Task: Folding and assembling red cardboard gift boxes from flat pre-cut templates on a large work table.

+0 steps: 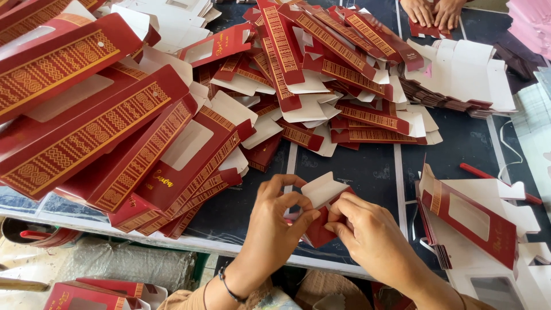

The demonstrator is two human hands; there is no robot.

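Below, both hands pinched one red carton blank (321,215): left hand (275,221), right hand (367,232); dark table (367,172) heaped with folded red cartons (115,126), flat stack (459,80) behind.

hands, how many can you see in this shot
4: the left hand and right hand fold a red carton at bottom centre; another person's two hands rest at the top edge. Others may be out of view.

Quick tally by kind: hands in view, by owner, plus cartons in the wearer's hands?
Wearer's hands: 2, left hand and right hand
Co-worker's hands: 2
Red carton held by both wearer's hands: 1
Total: 5
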